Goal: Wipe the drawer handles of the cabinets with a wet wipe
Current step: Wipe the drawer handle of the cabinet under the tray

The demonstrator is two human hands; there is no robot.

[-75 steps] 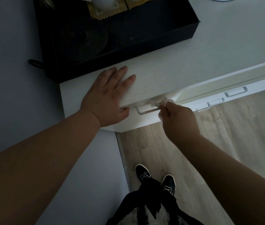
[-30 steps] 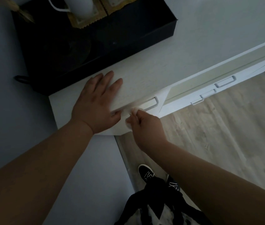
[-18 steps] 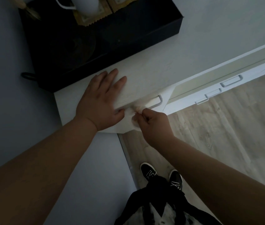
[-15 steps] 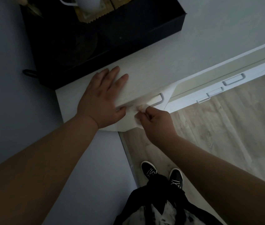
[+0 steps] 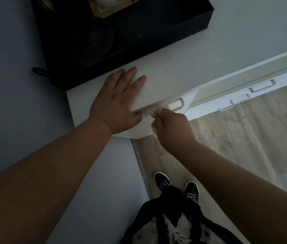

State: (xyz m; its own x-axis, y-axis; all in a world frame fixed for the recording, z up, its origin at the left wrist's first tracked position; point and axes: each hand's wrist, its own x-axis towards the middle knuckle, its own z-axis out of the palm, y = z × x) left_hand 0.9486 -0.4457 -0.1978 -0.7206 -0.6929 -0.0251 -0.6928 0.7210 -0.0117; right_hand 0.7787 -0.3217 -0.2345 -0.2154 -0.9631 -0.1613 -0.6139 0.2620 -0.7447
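My left hand (image 5: 117,101) lies flat with straight fingers on the white cabinet top (image 5: 171,67), its thumb at the front edge. My right hand (image 5: 171,128) pinches a crumpled white wet wipe (image 5: 155,112) against the left part of the top drawer's grey bar handle (image 5: 178,105); only the handle's right end shows. Further right, the lower drawers' handles, a small handle (image 5: 233,103) and a longer handle (image 5: 262,86), stick out from the cabinet front.
A black tray (image 5: 156,36) with a woven mat and dark dishes sits on the cabinet top beyond my left hand. A grey wall runs along the left. Below are pale wood flooring (image 5: 244,147), my two black shoes (image 5: 163,182) and dark clothing.
The right hand slid the wipe along the top handle from its right end to its left part, close to my left thumb. The left hand stayed flat on the top.
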